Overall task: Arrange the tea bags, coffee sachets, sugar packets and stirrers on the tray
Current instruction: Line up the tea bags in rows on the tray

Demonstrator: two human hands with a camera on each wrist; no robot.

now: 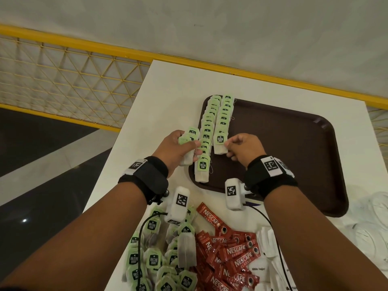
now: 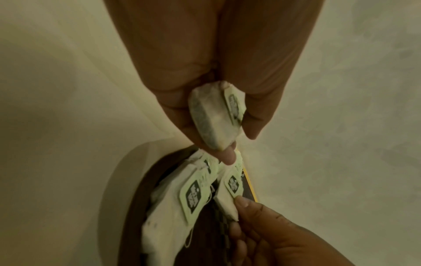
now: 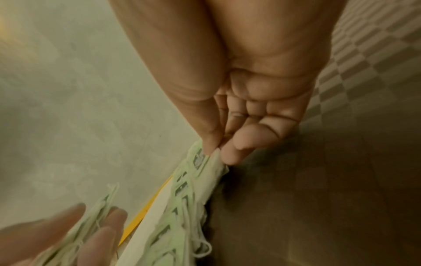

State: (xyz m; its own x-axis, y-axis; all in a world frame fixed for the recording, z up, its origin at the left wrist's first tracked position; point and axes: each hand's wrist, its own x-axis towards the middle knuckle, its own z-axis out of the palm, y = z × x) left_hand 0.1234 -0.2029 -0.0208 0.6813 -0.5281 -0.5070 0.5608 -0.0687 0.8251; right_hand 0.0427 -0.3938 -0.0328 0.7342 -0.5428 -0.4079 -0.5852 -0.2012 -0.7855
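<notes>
Loose green-tagged tea bags (image 1: 154,259) and red coffee sachets (image 1: 233,252) lie heaped nearest the person. Beyond, the left hand (image 1: 178,147) grips a bunch (image 1: 189,139); the right hand (image 1: 244,149) pinches the bag (image 1: 220,144) ending the right-hand row (image 1: 224,116) on the brown tray (image 1: 294,143), rows running away lengthwise.

This looked like a café or canteen corner rather than a home. A brown serving tray (image 1: 294,127) sat on a white table (image 1: 168,85), with bulk heaps of tea bags (image 1: 153,259), Nescafé sachets (image 1: 231,253) and sugar packets (image 1: 258,268). Behind ran a yellow mesh railing (image 1: 63,76).
</notes>
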